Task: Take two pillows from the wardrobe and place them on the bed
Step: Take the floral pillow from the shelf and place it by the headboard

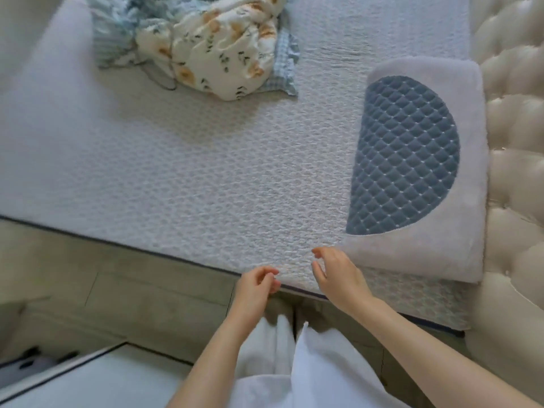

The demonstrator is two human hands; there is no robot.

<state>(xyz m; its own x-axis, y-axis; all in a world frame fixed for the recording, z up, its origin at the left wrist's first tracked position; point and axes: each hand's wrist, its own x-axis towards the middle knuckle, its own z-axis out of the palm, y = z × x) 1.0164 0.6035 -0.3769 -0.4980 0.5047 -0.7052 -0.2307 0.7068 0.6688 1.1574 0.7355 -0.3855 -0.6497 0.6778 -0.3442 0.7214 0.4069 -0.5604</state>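
A white fluffy pillow (447, 245) with a quilted blue half-round patch lies flat on the bed (206, 172), at its right end against the headboard. My right hand (335, 275) hovers over the mattress's near edge, just left of the pillow's near corner, fingers apart and holding nothing. My left hand (256, 284) is beside it at the mattress edge, fingers loosely curled, with nothing in it. No second pillow and no wardrobe are in view.
A crumpled floral and blue-checked bedding heap (212, 45) lies at the far side of the bed. A tufted cream headboard (518, 142) stands on the right. A white unit with a dark edge (88, 378) sits at lower left on the tiled floor (132, 295).
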